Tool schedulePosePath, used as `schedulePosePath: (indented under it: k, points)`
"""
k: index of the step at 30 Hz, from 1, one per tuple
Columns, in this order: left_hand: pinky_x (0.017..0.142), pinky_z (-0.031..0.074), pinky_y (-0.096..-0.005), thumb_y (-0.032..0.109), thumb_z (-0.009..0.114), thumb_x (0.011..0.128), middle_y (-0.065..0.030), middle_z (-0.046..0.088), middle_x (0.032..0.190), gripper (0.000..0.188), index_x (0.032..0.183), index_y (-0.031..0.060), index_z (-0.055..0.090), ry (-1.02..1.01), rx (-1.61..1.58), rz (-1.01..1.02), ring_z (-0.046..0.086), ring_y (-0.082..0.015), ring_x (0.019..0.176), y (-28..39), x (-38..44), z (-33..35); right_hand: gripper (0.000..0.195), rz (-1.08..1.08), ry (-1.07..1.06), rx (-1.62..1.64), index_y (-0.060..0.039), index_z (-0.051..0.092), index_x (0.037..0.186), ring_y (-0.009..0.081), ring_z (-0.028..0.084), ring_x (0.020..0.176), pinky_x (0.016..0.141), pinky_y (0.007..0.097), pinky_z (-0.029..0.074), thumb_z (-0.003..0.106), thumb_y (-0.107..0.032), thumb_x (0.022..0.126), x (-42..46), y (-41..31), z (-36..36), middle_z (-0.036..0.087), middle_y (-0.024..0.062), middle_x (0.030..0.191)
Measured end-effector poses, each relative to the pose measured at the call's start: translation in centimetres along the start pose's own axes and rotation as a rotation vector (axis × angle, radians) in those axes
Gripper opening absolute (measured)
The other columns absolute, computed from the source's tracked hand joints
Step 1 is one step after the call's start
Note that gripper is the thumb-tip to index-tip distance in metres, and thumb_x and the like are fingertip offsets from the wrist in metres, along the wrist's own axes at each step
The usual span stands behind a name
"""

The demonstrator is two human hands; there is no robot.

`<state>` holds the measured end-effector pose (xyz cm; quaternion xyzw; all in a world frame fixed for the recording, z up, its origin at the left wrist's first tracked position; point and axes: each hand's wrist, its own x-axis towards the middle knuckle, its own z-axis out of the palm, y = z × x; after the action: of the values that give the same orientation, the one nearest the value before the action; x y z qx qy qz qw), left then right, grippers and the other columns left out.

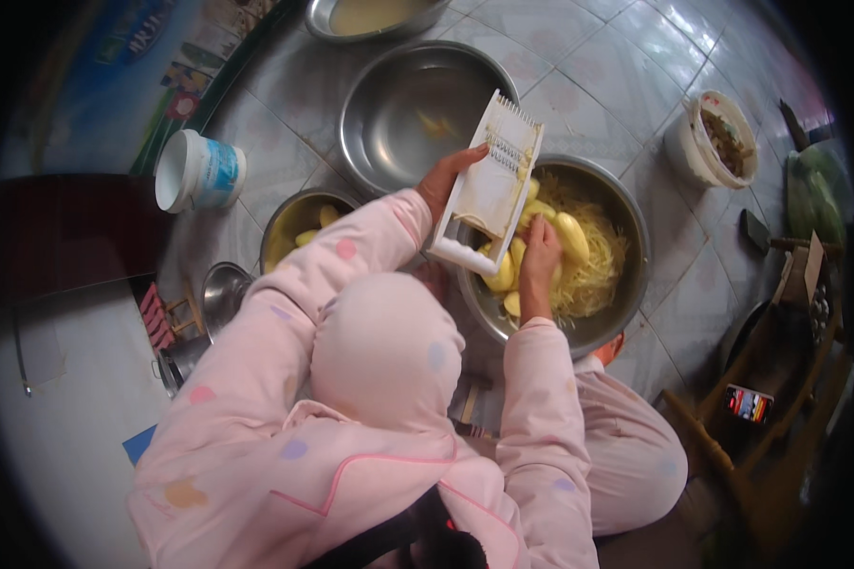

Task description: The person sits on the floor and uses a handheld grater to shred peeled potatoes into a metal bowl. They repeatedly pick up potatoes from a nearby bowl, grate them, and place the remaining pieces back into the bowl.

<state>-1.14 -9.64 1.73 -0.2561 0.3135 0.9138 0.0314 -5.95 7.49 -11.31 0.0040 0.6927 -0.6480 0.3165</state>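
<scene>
My left hand grips the side of a white plastic grater, which is tilted over the rim of a steel bowl. That bowl holds peeled potatoes and a heap of pale yellow potato shreds. My right hand reaches down among the peeled potatoes, its fingertips at one of them; whether it grasps it cannot be told. Behind the grater stands a large steel basin with a few yellow scraps in it. Left of my left forearm, a smaller steel bowl contains more peeled potatoes.
A white bucket lies tipped at the left. Another white bucket with brownish scraps stands at the right. A basin of cloudy liquid is at the top. Wooden furniture bearing a phone is at the lower right.
</scene>
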Motion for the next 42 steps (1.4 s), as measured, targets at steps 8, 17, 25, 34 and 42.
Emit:
schedulePosePath:
  k: [8,17,25,34,42]
  points:
    - [0.094,0.044,-0.0374,0.058,0.051,0.084,-0.0118,0.055,0.122,0.07,0.13,0.0062,0.045,-0.045,-0.193,-0.054,0.054,-0.0239,0.109,-0.7,1.5,-1.7,0.055,-0.333,0.047,-0.888,-0.0079,0.043,0.124,0.0457,0.046,0.102,0.09,0.0478,0.038,0.066,-0.017,0.075,7.4,0.7,3.3,0.049,0.0277,0.107]
    - [0.088,0.047,-0.038,0.059,0.048,0.086,-0.0107,0.06,0.11,0.064,0.127,0.0101,0.048,0.014,-0.024,-0.14,0.058,-0.0237,0.1,-1.4,3.2,-3.6,0.04,-0.339,-0.138,-0.882,-0.0108,0.05,0.115,0.0359,0.048,0.107,0.091,0.0485,0.038,0.059,-0.017,0.076,7.3,0.0,0.2,0.052,0.0189,0.111]
    - [0.085,0.046,-0.0304,0.055,0.048,0.088,-0.0042,0.059,0.112,0.055,0.125,0.0145,0.052,0.101,0.086,-0.183,0.056,-0.015,0.097,-3.8,3.1,-3.4,0.045,-0.424,-0.242,-1.291,-0.0076,0.049,0.116,0.0349,0.05,0.103,0.089,0.0467,0.039,0.063,-0.021,0.075,6.5,-0.6,2.4,0.053,0.0157,0.11]
    - [0.074,0.046,-0.0306,0.055,0.047,0.088,-0.0061,0.06,0.101,0.052,0.12,0.0148,0.055,0.123,0.158,-0.139,0.055,-0.0159,0.086,-2.1,4.4,-2.8,0.054,-0.366,0.467,-0.714,0.0034,0.046,0.108,0.0414,0.051,0.097,0.084,0.0444,0.042,0.073,-0.021,0.068,2.1,-1.6,-6.2,0.053,0.0239,0.104]
    - [0.085,0.044,-0.0358,0.061,0.053,0.081,-0.0136,0.057,0.11,0.064,0.12,0.01,0.052,-0.069,0.715,-0.254,0.054,-0.0226,0.098,5.3,2.1,8.5,0.064,0.156,-0.126,-0.897,0.0003,0.05,0.114,0.035,0.056,0.105,0.087,0.0394,0.045,0.072,-0.032,0.064,-7.3,2.8,-6.7,0.057,0.0224,0.112]
